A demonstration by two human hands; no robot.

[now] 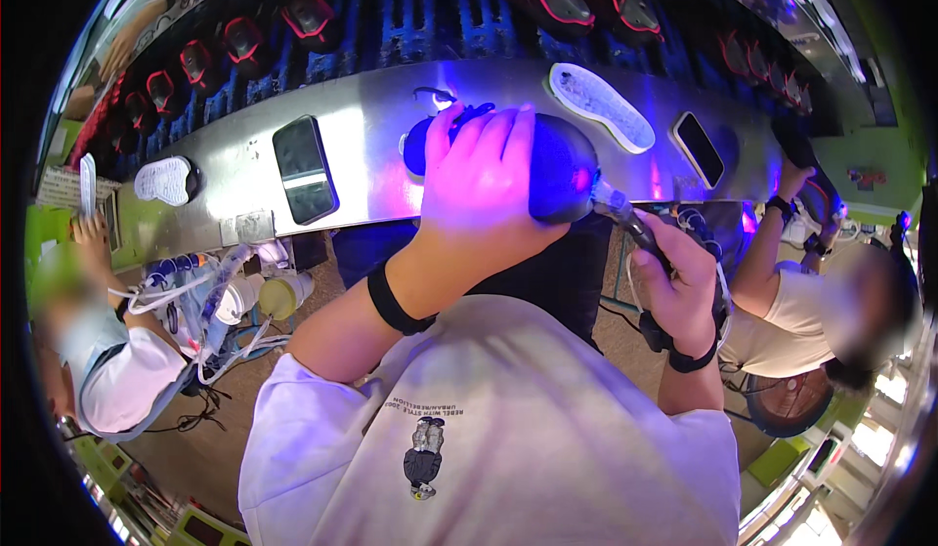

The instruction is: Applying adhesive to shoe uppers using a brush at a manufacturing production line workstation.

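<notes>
My left hand (479,170) is wrapped over a dark shoe upper (564,170), holding it above the near edge of the metal bench. Blue-violet light falls on the hand and the upper, and the fingers hide much of its top. In my right hand (681,273) is a brush (640,231) with a dark handle. Its pale tip reaches the rounded right end of the upper and seems to touch it. Just beyond the upper lies a white shoe sole (603,106), its hollow side up.
A conveyor (410,23) carrying several dark shoes with red edges runs behind the bench (369,106). Two phones (305,170) (699,150) and another sole (164,180) lie on the bench. Co-workers sit left and right. Pale pots (283,295) and tubes hang lower left.
</notes>
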